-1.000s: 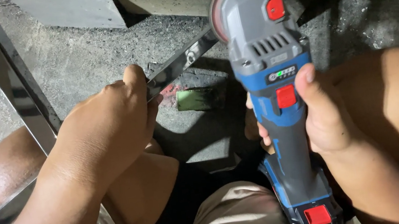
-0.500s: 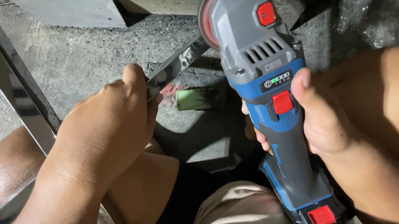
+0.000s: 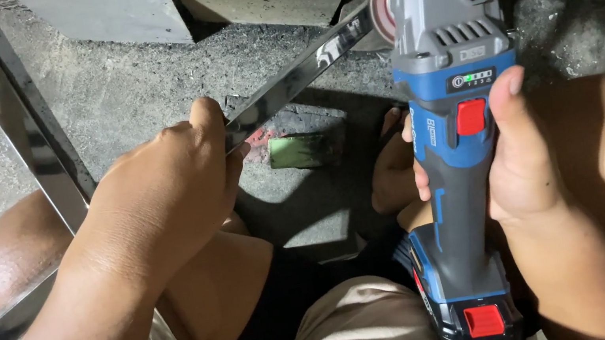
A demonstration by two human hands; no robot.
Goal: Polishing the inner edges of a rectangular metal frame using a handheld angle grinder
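Compared with half a second earlier, the cordless angle grinder [image 3: 456,131] has been carried further forward and upward, so that its abrasive disc [image 3: 383,2] is now brought against the far end of the shiny metal strip [image 3: 296,75]. Contact between disc and strip edge appears to be made, though the exact touch point is partly hidden by the grinder's grey head.

The grinder's blue body is gripped by the right hand [image 3: 516,154], closed around it with the thumb laid beside the red switch. The near end of the strip is clamped by the left hand [image 3: 163,199], fingers curled shut over it.

Ahead of the left hand, open dusty concrete floor [image 3: 138,83] is left. To its left, a metal frame rail [image 3: 33,130] runs close by. Between the hands, a small green object [image 3: 300,150] lies on the floor.
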